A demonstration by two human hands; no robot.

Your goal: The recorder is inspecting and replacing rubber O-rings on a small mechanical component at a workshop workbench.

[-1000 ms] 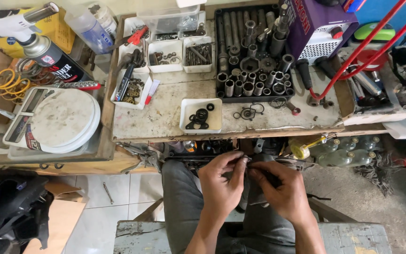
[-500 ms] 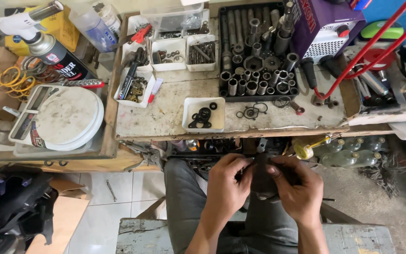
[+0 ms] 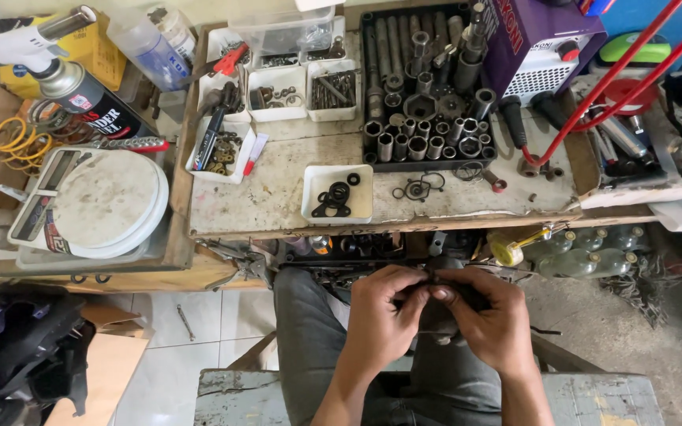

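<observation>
I am looking straight down from the head camera at a person sitting at a cluttered workbench (image 3: 278, 201). Both hands are meeting over the lap, just below the bench edge. The left hand (image 3: 380, 319) and the right hand (image 3: 492, 319) are pinching a small dark part (image 3: 434, 278) between thumbs and fingertips, the fingers curling in and the two hands touching around it. The part is mostly hidden by the fingers, so I cannot tell its shape.

On the bench above, a white tray (image 3: 339, 193) is holding black rings. Beside it, a few loose rings (image 3: 418, 187) are lying on the bare surface. Behind those, a black socket tray (image 3: 424, 95) is standing full of upright sockets. To the left, a round white scale (image 3: 92, 201) is sitting on a lower shelf, with a spray can (image 3: 80, 95) lying behind it. A red cable (image 3: 609, 79) is crossing the right side.
</observation>
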